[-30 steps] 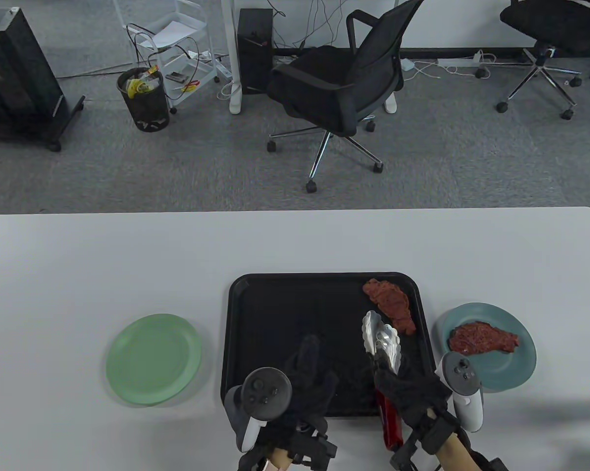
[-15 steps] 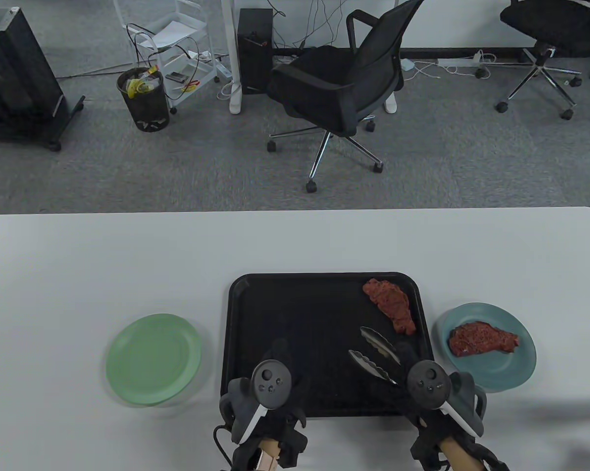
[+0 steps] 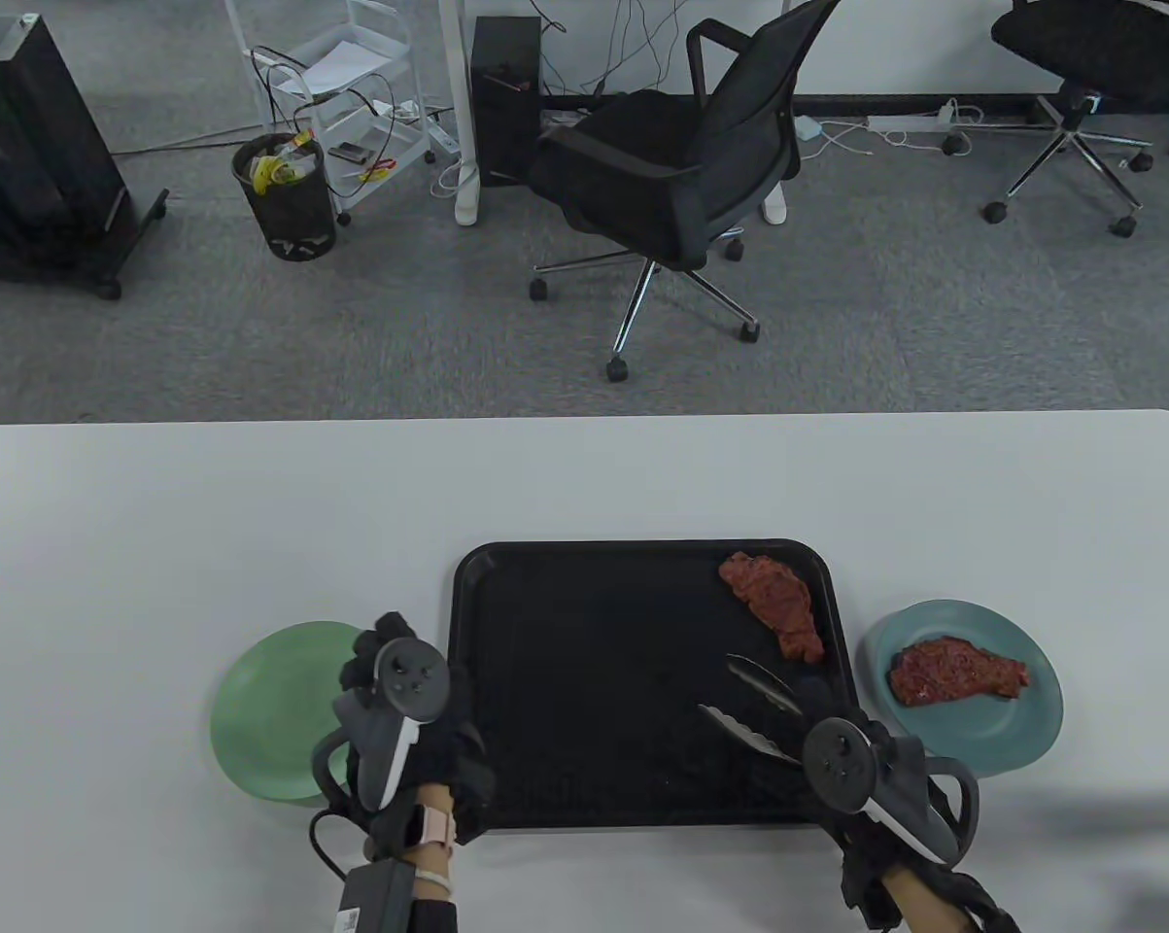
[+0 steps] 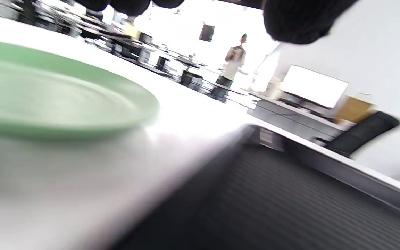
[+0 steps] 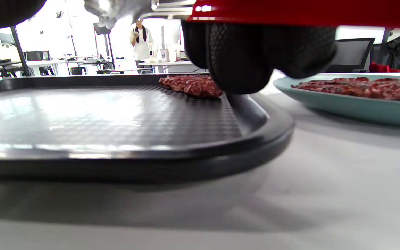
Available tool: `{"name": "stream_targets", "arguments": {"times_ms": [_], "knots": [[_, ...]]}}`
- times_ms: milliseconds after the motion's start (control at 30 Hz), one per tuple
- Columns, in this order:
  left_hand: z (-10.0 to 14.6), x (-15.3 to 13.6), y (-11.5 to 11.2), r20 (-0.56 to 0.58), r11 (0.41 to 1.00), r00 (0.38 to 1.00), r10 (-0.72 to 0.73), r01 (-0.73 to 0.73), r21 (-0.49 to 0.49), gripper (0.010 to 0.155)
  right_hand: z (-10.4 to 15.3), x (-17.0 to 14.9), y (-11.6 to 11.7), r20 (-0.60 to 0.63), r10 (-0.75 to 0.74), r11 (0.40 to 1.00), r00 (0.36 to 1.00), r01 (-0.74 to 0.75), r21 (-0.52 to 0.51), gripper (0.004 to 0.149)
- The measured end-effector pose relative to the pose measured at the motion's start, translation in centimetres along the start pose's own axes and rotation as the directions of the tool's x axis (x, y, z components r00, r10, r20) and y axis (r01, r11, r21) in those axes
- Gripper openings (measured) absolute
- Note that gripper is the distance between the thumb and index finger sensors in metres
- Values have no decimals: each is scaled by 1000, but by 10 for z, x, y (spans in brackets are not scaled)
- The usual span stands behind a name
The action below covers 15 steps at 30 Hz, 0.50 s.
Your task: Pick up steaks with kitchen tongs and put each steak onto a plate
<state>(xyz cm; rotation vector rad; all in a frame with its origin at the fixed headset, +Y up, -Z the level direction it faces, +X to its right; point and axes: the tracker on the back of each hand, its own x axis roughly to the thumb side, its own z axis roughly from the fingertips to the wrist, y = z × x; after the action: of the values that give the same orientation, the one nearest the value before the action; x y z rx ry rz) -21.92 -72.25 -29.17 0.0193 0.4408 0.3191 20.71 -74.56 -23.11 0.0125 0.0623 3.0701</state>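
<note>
Fingers [image 5: 241, 52] of the right hand [image 3: 861, 768] curl round one pair of red-handled metal tongs [image 3: 754, 705], its tips parted over the black plastic tray [image 3: 594, 680]. Left hand [image 3: 399, 719] hangs relaxed, holding nothing, beside the green plate [image 3: 273, 714]. Two raw steaks: one [image 3: 773, 603] on the tray, one [image 3: 953, 671] on the teal plate [image 3: 1021, 734].

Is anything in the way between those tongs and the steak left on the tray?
Nothing visible. The tongs, held by the right hand, point at the steak across bare tray.

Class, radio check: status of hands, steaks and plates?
Right hand grips tongs, open. Left hand empty by green plate. One steak on tray. Nothing blocking.
</note>
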Motion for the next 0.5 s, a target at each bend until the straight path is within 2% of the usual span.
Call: {"name": "stream_targets", "arguments": {"times_ms": [167,300,367,400,500], "knots": [[-33,-59,8,-178,998,982,-55,58,13,87,-5,-3,2,-24,35,999,999,-34,21,96],[-50,-95,4,-295,997,953,-68,60,-38,89,-10,-6,4,-42,42,998,998,-40,40,96],[-57,-107,-3,-340,990,934,-108,72,-118,91,-12,-6,4,-53,44,998,998,-42,42,96],[-62,-112,-5,-388,980,916,-103,28,-195,92,-13,-6,4,-56,42,998,998,-40,42,96],[-69,-120,-11,-415,963,905,-95,-22,-269,91,-14,-6,4,-66,38,999,997,-35,42,96]]}}
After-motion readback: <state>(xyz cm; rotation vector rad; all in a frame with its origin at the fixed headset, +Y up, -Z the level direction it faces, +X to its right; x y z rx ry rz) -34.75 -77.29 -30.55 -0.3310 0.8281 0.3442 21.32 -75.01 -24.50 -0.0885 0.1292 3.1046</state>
